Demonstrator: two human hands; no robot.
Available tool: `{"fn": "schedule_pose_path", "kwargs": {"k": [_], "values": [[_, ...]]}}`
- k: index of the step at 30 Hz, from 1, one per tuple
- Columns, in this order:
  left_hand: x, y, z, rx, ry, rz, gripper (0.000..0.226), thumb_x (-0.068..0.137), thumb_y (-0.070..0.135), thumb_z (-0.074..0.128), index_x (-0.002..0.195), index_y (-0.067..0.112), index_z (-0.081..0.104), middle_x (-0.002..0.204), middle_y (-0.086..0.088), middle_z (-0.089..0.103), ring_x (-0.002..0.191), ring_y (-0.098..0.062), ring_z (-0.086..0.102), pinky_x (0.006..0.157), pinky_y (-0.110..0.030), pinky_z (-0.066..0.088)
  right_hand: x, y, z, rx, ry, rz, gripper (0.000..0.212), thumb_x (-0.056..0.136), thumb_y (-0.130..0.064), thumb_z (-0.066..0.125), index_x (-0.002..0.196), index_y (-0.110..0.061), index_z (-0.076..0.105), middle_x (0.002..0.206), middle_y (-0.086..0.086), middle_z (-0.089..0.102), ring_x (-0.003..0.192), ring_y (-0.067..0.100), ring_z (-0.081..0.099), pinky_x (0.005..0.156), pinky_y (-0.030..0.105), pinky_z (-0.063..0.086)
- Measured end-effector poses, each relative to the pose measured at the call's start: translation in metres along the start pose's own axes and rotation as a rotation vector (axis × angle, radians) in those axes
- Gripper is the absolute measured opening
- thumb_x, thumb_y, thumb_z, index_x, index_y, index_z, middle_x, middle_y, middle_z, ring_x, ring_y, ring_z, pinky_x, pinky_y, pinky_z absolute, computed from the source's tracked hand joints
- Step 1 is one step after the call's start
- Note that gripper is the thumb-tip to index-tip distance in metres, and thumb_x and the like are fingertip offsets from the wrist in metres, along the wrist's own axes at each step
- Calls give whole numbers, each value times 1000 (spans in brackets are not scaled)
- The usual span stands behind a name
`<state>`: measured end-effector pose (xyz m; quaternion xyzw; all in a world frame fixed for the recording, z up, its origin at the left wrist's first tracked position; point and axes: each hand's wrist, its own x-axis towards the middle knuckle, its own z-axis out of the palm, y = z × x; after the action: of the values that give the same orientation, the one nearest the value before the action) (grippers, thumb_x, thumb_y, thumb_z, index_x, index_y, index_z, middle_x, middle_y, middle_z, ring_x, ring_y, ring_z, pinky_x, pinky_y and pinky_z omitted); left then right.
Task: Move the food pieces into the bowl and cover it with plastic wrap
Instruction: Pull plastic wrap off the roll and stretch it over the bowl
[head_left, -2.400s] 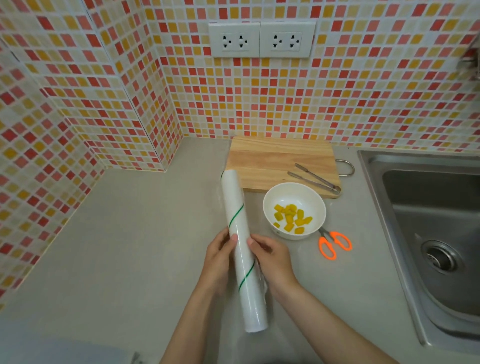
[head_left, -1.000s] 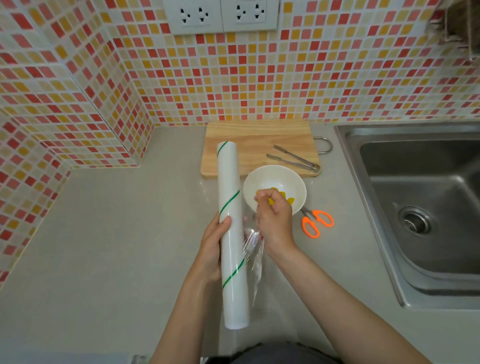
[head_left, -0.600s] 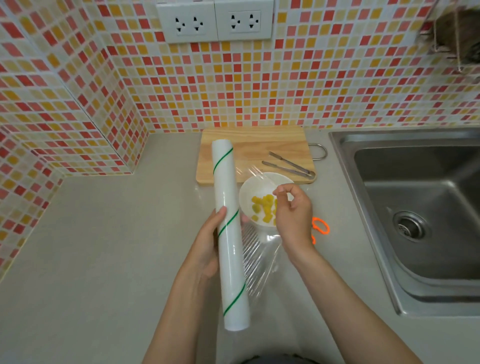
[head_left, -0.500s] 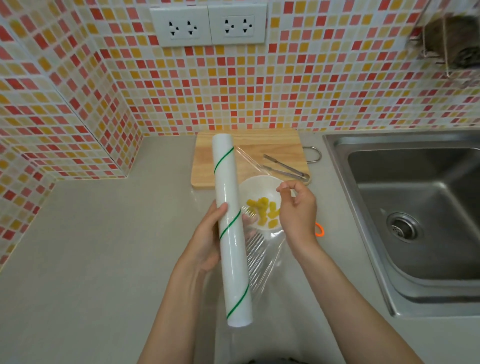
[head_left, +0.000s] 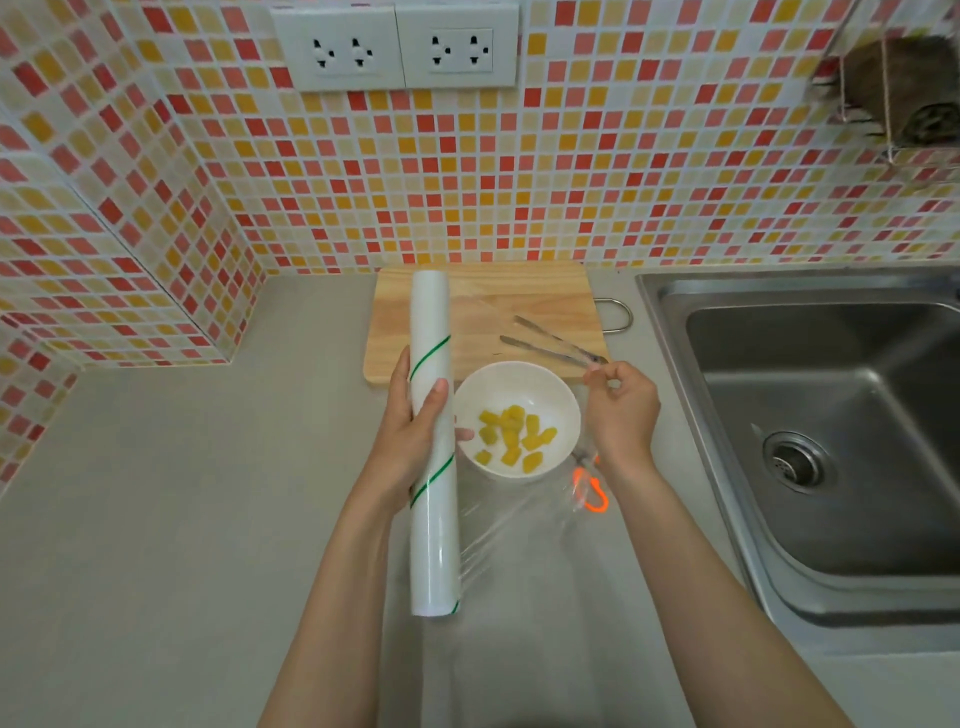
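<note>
A white bowl (head_left: 550, 387) stands on the grey counter with several yellow food pieces (head_left: 511, 436) in it. Just left of the bowl, my left hand (head_left: 410, 431) grips a long white plastic wrap roll (head_left: 434, 519) with green stripes, held lengthwise above the counter. My right hand (head_left: 621, 410) is to the right of the bowl and pinches the edge of the clear film. The clear film sheet (head_left: 519, 525) stretches from the roll over the bowl to that hand, wrinkled near the front.
A wooden cutting board (head_left: 483, 306) lies behind the bowl with metal tongs (head_left: 550, 345) on it. Orange-handled scissors (head_left: 589, 491) lie under the film by my right wrist. A steel sink (head_left: 831, 431) is on the right. Tiled walls close the back and left.
My right hand has pulled the film edge rightward, from in front of the bowl to past its right rim, so the sheet now spans the bowl. My left hand keeps holding the roll.
</note>
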<state>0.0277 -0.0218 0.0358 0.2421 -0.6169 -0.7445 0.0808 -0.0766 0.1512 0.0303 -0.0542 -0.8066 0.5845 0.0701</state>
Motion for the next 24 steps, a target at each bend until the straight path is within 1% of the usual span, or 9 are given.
{"fn": "schedule_pose_path", "kwargs": {"k": [2, 4, 6, 8, 10, 15, 19, 22, 24], "values": [[1, -3, -1, 125, 73, 29, 62, 91, 43, 53, 141, 53, 18, 124, 19, 52, 93, -22, 68, 76, -36, 56, 4, 5, 1, 0, -11, 46, 21, 88, -15, 55, 75, -2, 65, 80, 0, 64, 76, 15, 56, 59, 21, 35], [3, -7, -2, 357, 140, 61, 62, 91, 52, 46, 141, 57, 10, 128, 25, 44, 108, -13, 54, 89, -29, 41, 8, 11, 2, 1, -11, 97, 20, 87, -15, 55, 76, -3, 66, 78, 2, 64, 76, 16, 55, 64, 23, 36], [8, -11, -3, 497, 164, 60, 61, 92, 54, 39, 142, 57, 5, 134, 16, 48, 115, -17, 52, 89, -27, 35, 11, 16, 3, 0, -7, 141, 19, 86, -14, 55, 76, -1, 66, 75, 4, 62, 74, 18, 54, 63, 25, 39], [14, -16, -2, 573, 175, 72, 59, 95, 50, 35, 144, 53, 3, 142, 4, 50, 122, -28, 52, 89, -26, 34, 15, 19, 4, -4, -6, 171, 20, 85, -13, 55, 77, 2, 65, 73, 5, 60, 72, 21, 54, 67, 28, 43], [18, -19, -1, 616, 187, 87, 56, 97, 46, 32, 146, 48, 4, 144, -2, 49, 125, -33, 50, 89, -26, 32, 19, 22, 6, -12, -8, 191, 21, 86, -13, 54, 78, 4, 64, 72, 7, 59, 70, 22, 53, 68, 30, 43], [30, -25, -3, 673, 179, 77, 55, 99, 42, 30, 148, 44, 5, 141, -10, 51, 123, -35, 50, 86, -24, 30, 23, 34, 12, -55, -31, 224, 19, 84, -8, 52, 78, 5, 64, 74, 8, 60, 73, 21, 52, 69, 28, 41], [33, -36, -7, 754, 175, 45, 56, 99, 42, 29, 149, 42, 4, 127, -19, 59, 114, -37, 54, 83, -28, 34, 21, 46, 18, -77, -71, 264, 17, 83, -8, 52, 72, -2, 62, 72, 10, 62, 74, 28, 58, 71, 38, 49], [32, -43, -10, 825, 193, 3, 56, 98, 45, 27, 147, 45, 1, 109, -21, 61, 103, -38, 57, 86, -38, 42, 19, 52, 21, -66, -130, 297, 17, 82, -8, 51, 66, -6, 57, 67, 12, 58, 66, 26, 54, 64, 41, 49], [31, -45, -8, 869, 215, -8, 55, 97, 47, 26, 146, 48, -1, 97, -16, 57, 94, -36, 57, 80, -39, 43, 18, 54, 21, -23, -173, 334, 22, 82, -8, 53, 60, -11, 56, 57, 7, 55, 53, 21, 51, 52, 33, 43]]}}
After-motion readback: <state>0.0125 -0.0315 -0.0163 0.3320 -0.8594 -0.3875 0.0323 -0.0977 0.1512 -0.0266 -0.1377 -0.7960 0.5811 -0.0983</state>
